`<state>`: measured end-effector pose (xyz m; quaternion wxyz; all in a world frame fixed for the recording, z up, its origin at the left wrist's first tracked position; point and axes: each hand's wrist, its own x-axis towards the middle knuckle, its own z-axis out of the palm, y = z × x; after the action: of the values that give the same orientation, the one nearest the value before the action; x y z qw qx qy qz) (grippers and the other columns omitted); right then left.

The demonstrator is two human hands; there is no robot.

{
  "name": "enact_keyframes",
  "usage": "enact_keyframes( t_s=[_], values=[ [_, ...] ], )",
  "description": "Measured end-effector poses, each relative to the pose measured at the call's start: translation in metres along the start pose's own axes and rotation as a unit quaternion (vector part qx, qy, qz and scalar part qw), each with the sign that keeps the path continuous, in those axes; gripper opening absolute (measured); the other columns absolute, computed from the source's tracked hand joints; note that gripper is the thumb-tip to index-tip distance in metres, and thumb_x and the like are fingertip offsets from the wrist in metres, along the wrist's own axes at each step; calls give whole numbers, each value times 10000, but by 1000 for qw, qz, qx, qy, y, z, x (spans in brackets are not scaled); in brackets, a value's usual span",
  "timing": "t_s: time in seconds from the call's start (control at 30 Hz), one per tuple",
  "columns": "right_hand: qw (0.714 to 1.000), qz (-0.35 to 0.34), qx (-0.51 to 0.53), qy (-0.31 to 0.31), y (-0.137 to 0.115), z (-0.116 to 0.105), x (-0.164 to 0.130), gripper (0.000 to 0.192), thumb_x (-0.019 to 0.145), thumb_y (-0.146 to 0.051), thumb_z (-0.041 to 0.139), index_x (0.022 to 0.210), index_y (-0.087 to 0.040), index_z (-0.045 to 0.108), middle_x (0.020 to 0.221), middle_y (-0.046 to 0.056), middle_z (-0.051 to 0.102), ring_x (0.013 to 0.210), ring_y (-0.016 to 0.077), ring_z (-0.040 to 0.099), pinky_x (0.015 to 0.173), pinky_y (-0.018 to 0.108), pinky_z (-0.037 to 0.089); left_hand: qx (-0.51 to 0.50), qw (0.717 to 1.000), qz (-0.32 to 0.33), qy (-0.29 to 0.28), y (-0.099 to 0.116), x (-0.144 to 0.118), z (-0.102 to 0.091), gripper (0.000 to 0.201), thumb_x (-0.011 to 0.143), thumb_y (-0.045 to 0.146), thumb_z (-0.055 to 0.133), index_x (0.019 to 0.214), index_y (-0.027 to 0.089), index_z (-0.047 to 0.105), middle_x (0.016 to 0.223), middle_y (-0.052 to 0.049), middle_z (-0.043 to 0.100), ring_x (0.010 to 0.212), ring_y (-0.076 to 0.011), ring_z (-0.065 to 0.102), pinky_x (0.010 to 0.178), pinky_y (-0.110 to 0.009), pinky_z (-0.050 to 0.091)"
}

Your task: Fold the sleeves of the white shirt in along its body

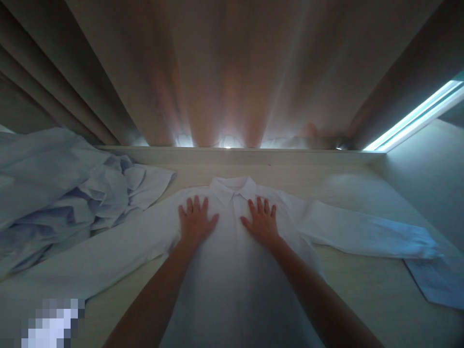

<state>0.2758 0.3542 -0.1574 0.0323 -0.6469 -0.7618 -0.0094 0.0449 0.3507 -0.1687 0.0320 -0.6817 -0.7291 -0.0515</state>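
A white long-sleeved shirt (235, 270) lies spread out front side up, its collar (233, 187) pointing away from me. Both sleeves stretch out sideways, the left one running toward the lower left and the right one toward the wall. My left hand (196, 221) rests flat on the upper chest, left of the button placket, fingers spread. On the other side of the placket, just below the collar, my right hand (261, 220) also lies flat with its fingers apart. Neither hand grips the cloth.
A crumpled heap of white clothes (65, 188) lies at the left, touching the shirt's sleeve. Brown curtains (232, 72) hang behind the pale wooden surface (348, 280). Folded white cloth (438, 285) sits under the right cuff, near the wall (427, 179). A blurred patch covers the lower left corner.
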Motion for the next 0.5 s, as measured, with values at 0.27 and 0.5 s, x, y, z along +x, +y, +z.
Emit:
enact_keyframes(
  t_s=[0.27, 0.5],
  values=[
    [999, 2, 13, 45, -1, -5, 21, 669, 895, -543, 281, 1429, -141, 262, 1495, 177, 222, 1366, 343, 151, 1071, 540, 92, -55, 995, 79, 29, 29, 17, -6, 749, 807, 632, 326, 1413, 195, 263, 1500, -155, 229, 1385, -370, 110, 1095, -572, 21],
    [999, 25, -2, 24, 1, 8, 34, 663, 884, -606, 259, 1434, -236, 263, 1497, 160, 221, 1350, 410, 138, 1006, 658, 73, -79, 995, 56, -10, 45, 26, -1, 844, 739, 753, 310, 1419, 257, 239, 1511, -159, 182, 1369, -447, 44, 1019, -692, 27]
  ],
)
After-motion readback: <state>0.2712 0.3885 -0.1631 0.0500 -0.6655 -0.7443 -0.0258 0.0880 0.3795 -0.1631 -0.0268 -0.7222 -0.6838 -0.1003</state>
